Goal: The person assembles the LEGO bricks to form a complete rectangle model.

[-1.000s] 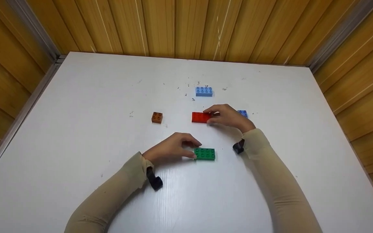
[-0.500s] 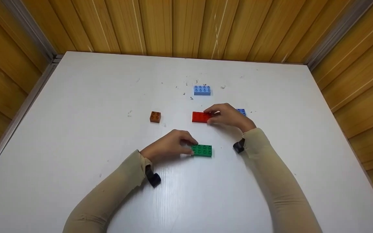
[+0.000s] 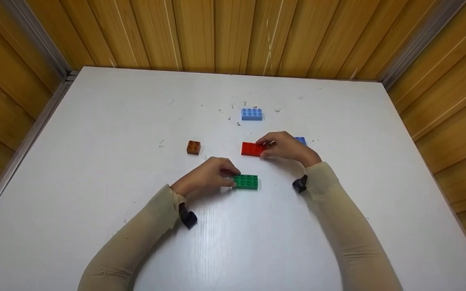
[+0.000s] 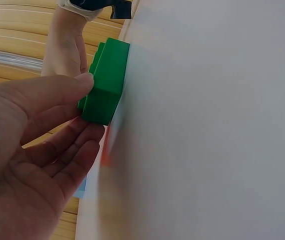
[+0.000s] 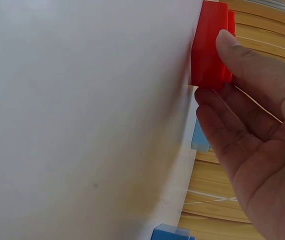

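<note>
My left hand (image 3: 208, 176) pinches the left end of a green eight-stud toy brick (image 3: 247, 182), close over the table in front of me. In the left wrist view the thumb lies along one long side of the green brick (image 4: 110, 75). Farther back and to the right, my right hand (image 3: 285, 147) grips the right end of a red toy brick (image 3: 251, 149). The right wrist view has the thumb against the near side of the red brick (image 5: 210, 50), its studs facing up. The red brick's right end is hidden by the fingers.
A light blue brick (image 3: 251, 114) lies farther back on the white table (image 3: 136, 105). To the left sits a small brown brick (image 3: 193, 147). Another blue brick (image 3: 301, 140) is partly hidden behind my right hand. Wood-look panels (image 3: 233, 36) wall the back and sides.
My left hand has carried the green brick away from me and slightly left, bringing it nearer the red one. The right hand stays almost in place, still gripping the red brick.
</note>
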Available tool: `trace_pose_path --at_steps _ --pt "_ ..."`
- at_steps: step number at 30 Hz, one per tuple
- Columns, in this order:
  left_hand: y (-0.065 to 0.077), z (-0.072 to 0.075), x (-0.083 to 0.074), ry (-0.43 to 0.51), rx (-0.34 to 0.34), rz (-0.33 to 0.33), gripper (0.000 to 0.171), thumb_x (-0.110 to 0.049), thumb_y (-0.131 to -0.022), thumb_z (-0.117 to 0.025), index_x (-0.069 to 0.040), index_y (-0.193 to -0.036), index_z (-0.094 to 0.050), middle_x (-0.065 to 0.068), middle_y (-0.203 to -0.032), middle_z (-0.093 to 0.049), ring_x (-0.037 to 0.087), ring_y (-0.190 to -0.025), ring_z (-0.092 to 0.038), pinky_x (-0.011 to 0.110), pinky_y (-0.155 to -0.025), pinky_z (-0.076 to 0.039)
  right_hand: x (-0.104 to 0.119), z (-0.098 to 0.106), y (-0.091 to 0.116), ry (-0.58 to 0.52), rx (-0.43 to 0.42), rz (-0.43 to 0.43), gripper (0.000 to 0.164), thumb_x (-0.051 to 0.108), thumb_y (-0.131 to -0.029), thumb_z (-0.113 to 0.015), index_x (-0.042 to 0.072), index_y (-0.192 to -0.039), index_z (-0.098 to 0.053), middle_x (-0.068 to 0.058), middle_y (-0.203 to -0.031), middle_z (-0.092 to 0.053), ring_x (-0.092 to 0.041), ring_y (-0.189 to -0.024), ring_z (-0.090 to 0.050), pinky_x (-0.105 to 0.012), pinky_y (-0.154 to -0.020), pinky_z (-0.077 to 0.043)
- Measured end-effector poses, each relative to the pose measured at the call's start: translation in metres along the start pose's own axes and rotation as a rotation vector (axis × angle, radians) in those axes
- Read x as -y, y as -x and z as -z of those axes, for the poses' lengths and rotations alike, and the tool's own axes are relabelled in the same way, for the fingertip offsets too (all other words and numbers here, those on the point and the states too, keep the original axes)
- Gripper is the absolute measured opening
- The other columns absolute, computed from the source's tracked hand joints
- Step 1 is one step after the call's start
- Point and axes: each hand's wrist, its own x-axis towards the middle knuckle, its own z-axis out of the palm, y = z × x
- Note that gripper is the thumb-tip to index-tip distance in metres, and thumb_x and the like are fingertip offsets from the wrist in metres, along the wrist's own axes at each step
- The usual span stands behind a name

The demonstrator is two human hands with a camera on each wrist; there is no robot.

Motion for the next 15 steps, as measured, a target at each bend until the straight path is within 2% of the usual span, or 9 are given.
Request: trace_pose_path --at_steps 6,15 --pt "-0.001 0.004 0.002 0.0 -0.008 0.037 0.03 -0.011 -0.085 -0.072 -0.009 -0.115 -0.071 0.003 -0.111 -0.069 0.015 -0.102 -0.062 0.032 -0.095 -0.05 -0.003 0.0 0.003 0.021 -0.008 0.019 0.041 0.014 -0.084 -0.074 0.008 -0.124 -0.065 -0.01 -0.122 -0.065 -0.026 -0.11 -0.058 -0.042 -0.103 -0.045" --pt "-0.003 0.01 0.003 0.01 -0.026 0.041 0.03 -0.009 -0.085 -0.071 -0.007 -0.115 -0.07 0.005 -0.112 -0.069 0.017 -0.101 -0.062 0.033 -0.094 -0.051 -0.005 0.003 0.011 0.012 -0.003 0.005 0.04 0.014 -0.084 -0.074 0.009 -0.123 -0.066 -0.01 -0.122 -0.065 -0.026 -0.112 -0.058 -0.042 -0.104 -0.044"
